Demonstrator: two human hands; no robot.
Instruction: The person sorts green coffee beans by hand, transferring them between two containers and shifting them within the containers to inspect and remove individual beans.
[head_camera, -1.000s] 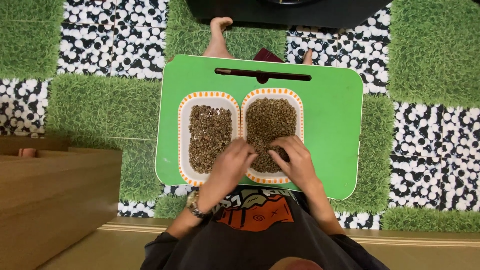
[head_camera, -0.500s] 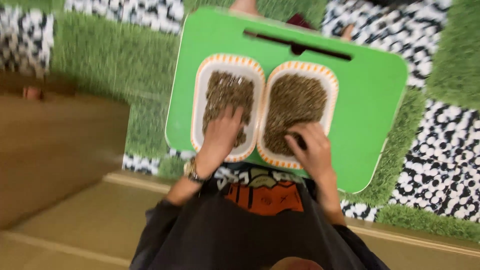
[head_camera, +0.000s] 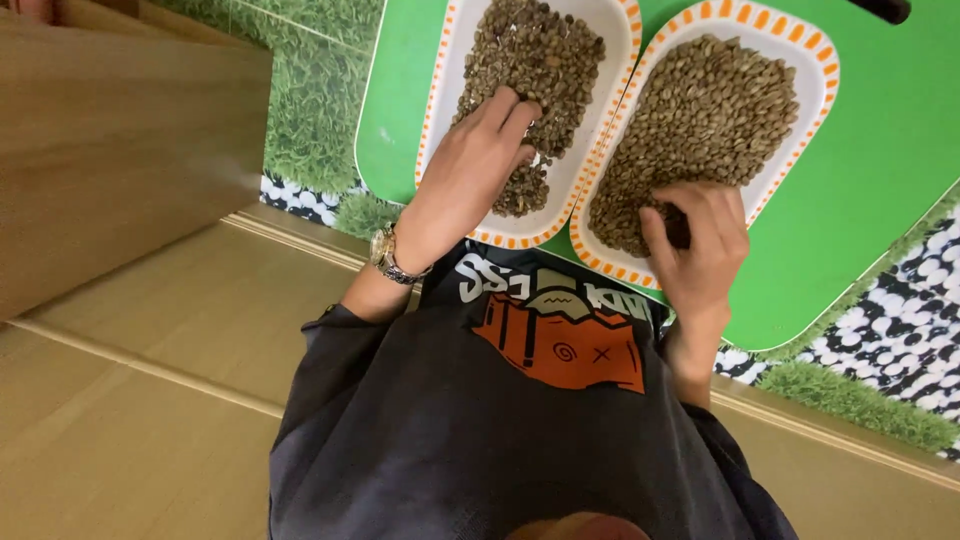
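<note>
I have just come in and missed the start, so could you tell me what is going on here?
A person seated at a green lap table has both hands in two white trays with orange-dashed rims, each filled with small brownish beans. The left hand rests with its fingers on the beans in the left tray. The right hand is curled, fingers pinched together, at the near end of the bean pile in the right tray. The two trays lie side by side on the table.

Table (head_camera: 880, 130) bright green; both trays (head_camera: 610, 30) white with orange-dashed rims, holding brownish-green beans (head_camera: 710, 110). Shirt (head_camera: 480, 430) dark grey with orange print. Floor mat (head_camera: 900, 330) black-and-white pebbled beside green turf (head_camera: 310, 90).
</note>
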